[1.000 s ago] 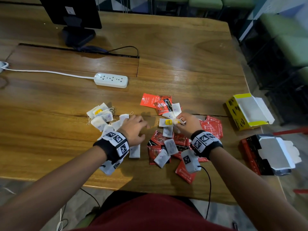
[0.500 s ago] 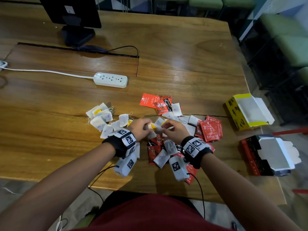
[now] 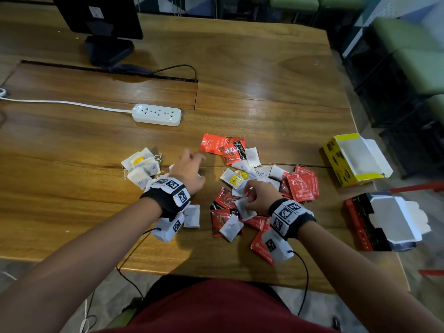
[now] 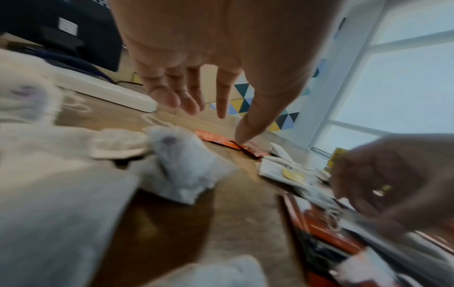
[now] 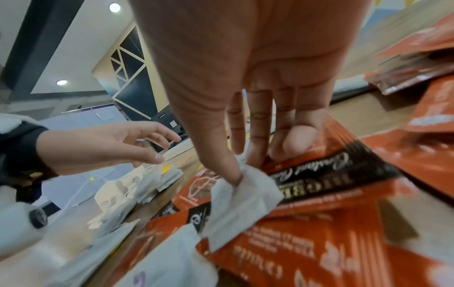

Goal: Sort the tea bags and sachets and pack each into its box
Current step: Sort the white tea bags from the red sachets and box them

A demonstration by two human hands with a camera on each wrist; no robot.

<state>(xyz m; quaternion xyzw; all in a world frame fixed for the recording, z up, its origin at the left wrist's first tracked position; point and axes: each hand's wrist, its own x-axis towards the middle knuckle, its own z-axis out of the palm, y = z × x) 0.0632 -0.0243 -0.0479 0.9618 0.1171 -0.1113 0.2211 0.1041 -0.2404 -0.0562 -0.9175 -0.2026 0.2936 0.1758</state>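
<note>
White tea bags and red sachets lie mixed in a heap (image 3: pixel 298 186) in front of me. A separate pile of white tea bags (image 3: pixel 141 168) sits to its left. My left hand (image 3: pixel 193 169) hovers between the two, fingers spread and holding nothing; the left wrist view shows this hand (image 4: pixel 216 116) with straight fingers. My right hand (image 3: pixel 252 198) is at the near side of the heap. In the right wrist view its thumb and fingers (image 5: pixel 243 172) pinch the corner of a white tea bag (image 5: pixel 243 203) lying on the red sachets (image 5: pixel 307 250). An open yellow box (image 3: pixel 336 162) and an open red box (image 3: pixel 358 227) stand at the right.
A white power strip (image 3: pixel 157 114) with its cord lies at the back left. A black monitor stand (image 3: pixel 109 48) is behind it. The table's right edge runs just past the two boxes. Green chairs stand beyond it.
Both hands had met over a yellow-tagged tea bag in the middle. The left hand has since drawn away leftward and opened; the right hand has come nearer and pinched another white tea bag.
</note>
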